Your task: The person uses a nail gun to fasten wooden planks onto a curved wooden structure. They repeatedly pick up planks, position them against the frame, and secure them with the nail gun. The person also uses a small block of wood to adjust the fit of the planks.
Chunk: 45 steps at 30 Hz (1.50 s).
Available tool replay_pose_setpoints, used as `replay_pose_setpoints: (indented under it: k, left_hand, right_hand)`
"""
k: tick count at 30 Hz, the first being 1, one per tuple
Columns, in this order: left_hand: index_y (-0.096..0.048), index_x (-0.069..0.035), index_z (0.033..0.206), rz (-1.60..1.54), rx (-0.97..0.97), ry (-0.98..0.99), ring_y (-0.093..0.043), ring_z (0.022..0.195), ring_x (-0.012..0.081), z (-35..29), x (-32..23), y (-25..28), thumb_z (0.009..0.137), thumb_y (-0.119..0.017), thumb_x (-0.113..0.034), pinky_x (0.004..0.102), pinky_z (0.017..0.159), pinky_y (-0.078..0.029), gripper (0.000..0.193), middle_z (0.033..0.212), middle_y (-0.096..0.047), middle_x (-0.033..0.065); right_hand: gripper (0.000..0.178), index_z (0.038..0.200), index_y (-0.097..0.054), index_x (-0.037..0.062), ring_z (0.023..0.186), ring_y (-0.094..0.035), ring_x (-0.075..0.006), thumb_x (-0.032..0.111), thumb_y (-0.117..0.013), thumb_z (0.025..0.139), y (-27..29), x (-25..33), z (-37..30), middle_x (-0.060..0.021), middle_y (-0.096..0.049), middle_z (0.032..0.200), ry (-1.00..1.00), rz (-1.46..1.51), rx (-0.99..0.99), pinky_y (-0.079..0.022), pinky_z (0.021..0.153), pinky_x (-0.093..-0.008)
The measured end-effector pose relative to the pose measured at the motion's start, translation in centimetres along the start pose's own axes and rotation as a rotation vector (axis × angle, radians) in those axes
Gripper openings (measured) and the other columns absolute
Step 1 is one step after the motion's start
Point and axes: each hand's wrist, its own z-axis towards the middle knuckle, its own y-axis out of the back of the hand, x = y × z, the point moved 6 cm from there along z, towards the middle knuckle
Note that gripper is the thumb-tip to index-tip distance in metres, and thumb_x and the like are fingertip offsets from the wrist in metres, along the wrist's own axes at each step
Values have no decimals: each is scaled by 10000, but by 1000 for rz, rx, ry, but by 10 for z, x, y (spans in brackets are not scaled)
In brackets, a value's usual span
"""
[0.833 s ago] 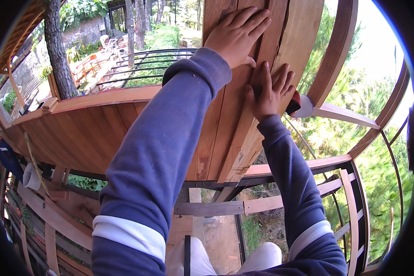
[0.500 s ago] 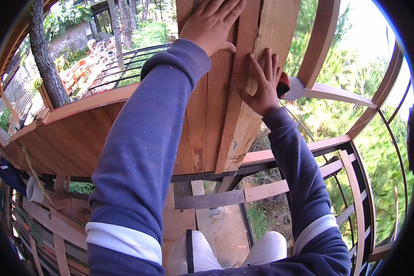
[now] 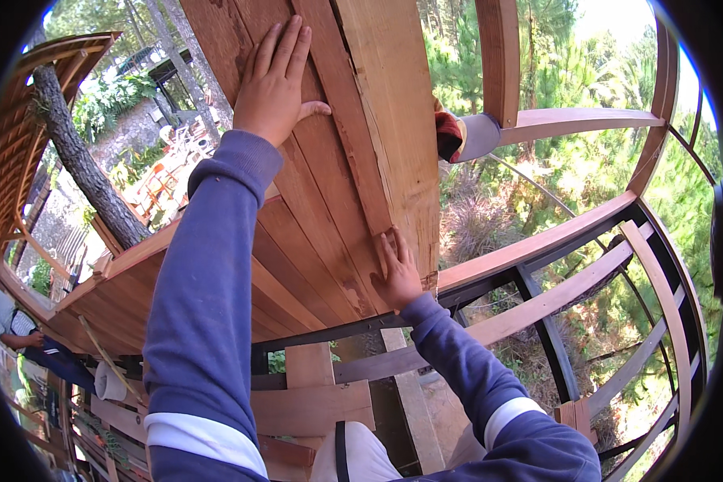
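Observation:
My left hand point(image 3: 271, 90) lies flat on the reddish-brown wooden planks point(image 3: 317, 181), fingers together and pointing away, thumb out to the side. Nothing is in it. Lower and to the right, my right hand point(image 3: 397, 277) rests with fingers stretched over the near end of a narrow raised wooden strip point(image 3: 349, 120). That strip runs lengthwise along the planks. Right beside it lies a wide, paler board point(image 3: 390, 88) with a rough edge and a dark gap along its left side.
A red and cream object next to a grey cylinder point(image 3: 480, 136) sits at the pale board's right edge; its kind is unclear. Curved wooden rails point(image 3: 538, 241) and a black metal frame point(image 3: 548, 333) stand right. A person point(image 3: 28, 341) and a white bucket point(image 3: 110, 381) are far left.
My right hand has slid toward me, from the board's side to the strip's near end. My left hand remains flat on the planks. The view has shifted, with the planks now slanting leftward.

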Motion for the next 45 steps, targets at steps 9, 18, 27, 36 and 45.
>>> replay_pose_setpoints:
  k: [9, 18, 27, 36, 45]
  left_hand:
    - [-144, -66, 1552, 3, 35, 1, -203, 1463, 319, 1, -3, 1, 621, -754, -596, 425, 1197, -263, 1233, 1610, -177, 103]
    - [-72, -116, 1572, -103, 47, 4, -116, 1498, 317, -1, 2, -9, 638, -756, -610, 512, 1205, -162, 1259, 1634, -105, 94]
    - [-57, -80, 1566, -270, 37, 18, -134, 1495, 340, -5, 6, 2, 746, -753, -549, 514, 1209, -103, 1173, 1604, -166, 189]
    - [-201, 26, 1480, -583, -167, 223, -430, 1315, 449, -12, 19, 9, 850, -666, -426, 507, 1187, -179, 904, 1328, -542, 263]
    - [-491, 39, 1250, -714, -224, 408, -647, 979, 427, -22, 38, -3, 866, -666, -256, 447, 837, -513, 515, 1079, -661, 261]
  right_hand:
    - [591, 1274, -473, 22, 1124, -516, -429, 156, -730, 759, -13, -37, 6, -215, -511, 1211, -225, 165, -105, -459, 933, -459]
    - [470, 1024, -495, 35, 949, -561, -408, 254, -790, 731, -19, -38, 32, -193, -562, 1020, -277, -23, -259, -478, 790, -478]
    - [582, 1080, -505, 29, 940, -600, -411, 319, -807, 675, -21, -32, 34, -196, -594, 1034, -257, -84, -74, -512, 782, -483]
    - [571, 1107, -508, 10, 930, -620, -409, 304, -774, 696, -24, 21, 16, -204, -614, 1017, -122, 67, 85, -529, 787, -469]
    - [384, 1057, -573, 38, 1115, -507, -373, 212, -752, 766, 97, 76, 149, -169, -578, 1109, 182, -98, -340, -420, 950, -466]
